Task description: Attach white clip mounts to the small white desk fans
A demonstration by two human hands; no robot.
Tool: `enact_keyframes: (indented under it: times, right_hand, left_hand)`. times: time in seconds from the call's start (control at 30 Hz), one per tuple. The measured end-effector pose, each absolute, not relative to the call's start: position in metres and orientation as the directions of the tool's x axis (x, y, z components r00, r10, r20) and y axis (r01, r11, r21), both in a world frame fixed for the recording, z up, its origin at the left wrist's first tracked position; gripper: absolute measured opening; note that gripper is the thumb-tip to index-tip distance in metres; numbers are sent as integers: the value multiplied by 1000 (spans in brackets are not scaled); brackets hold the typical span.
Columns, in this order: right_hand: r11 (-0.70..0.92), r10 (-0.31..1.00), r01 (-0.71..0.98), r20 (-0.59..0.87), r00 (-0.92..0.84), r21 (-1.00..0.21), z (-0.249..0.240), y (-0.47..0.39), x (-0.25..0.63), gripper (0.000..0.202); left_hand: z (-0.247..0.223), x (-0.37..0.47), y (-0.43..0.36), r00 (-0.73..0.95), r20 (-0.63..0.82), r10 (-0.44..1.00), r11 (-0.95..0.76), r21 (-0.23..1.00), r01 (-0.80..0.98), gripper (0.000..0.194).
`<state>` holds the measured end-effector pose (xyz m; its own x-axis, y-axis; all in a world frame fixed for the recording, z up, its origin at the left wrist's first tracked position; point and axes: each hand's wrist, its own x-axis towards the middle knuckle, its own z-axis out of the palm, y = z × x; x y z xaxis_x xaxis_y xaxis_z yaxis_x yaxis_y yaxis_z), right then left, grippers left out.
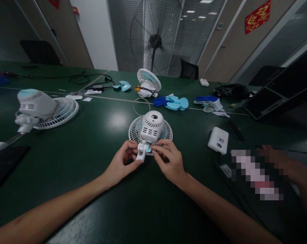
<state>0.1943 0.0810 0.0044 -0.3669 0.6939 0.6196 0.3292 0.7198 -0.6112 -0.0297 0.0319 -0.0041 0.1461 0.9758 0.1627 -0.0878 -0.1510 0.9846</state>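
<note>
A small white fan (151, 127) lies grille-down on the green table in front of me, its motor housing facing up. My left hand (125, 157) pinches the white clip bracket (141, 154) at the near end of the fan. On the other side of that bracket, a light-blue knob (147, 148) is between the thumb and fingertips of my right hand (170, 157). The fingertips hide part of the knob and of the grille's lower rim.
Another white fan (39, 105) lies at the left, and a third (148, 83) stands farther back. Blue fan blades (177, 102) and gloves (210, 103) lie behind. A white power bank (218, 140) sits at the right, near another person's hand (277, 157).
</note>
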Motion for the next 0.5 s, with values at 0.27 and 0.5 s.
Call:
enact_keyframes:
  times: [0.27,0.5]
  right_hand:
    - [685,727,328,585,-360,-650,4,84,194,9]
    - [702,708,306,584,-396,-643,5,83,194,19]
  left_hand:
    - [-1,-29,32,161,160,974,-150,986,-69,34]
    - [-1,-28,32,154,167,974,-159,985,-62,35]
